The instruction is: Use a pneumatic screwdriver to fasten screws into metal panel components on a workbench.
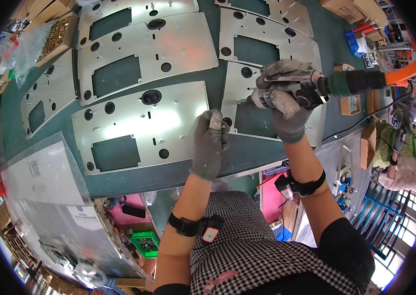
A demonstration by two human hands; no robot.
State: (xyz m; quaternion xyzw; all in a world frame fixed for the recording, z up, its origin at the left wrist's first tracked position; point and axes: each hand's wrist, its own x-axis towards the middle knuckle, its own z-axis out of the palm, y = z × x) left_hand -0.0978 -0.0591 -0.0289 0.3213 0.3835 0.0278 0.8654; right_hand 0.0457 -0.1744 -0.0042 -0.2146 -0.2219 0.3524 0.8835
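Observation:
My right hand [289, 110], in a grey work glove, is wrapped round a hand-held power tool [348, 81] with a round grey nose pointing left and an orange hose at its rear. The tool is over a silver metal plate [235, 91] with a rectangular cutout. My left hand [210, 137], also gloved, has its fingers curled together between that plate and another metal plate [178, 118] on the left. It is beside a black ring [226, 122] at the right plate's lower left corner. What its fingers hold, if anything, is hidden.
More plates [188, 44] lie in rows on the green table [188, 169]. A box of brass-coloured small parts [55, 37] stands at the far left, near a plastic-covered sheet [45, 172]. At right are small cardboard boxes [350, 105], a black cable [350, 129] and another person's arm [394, 160].

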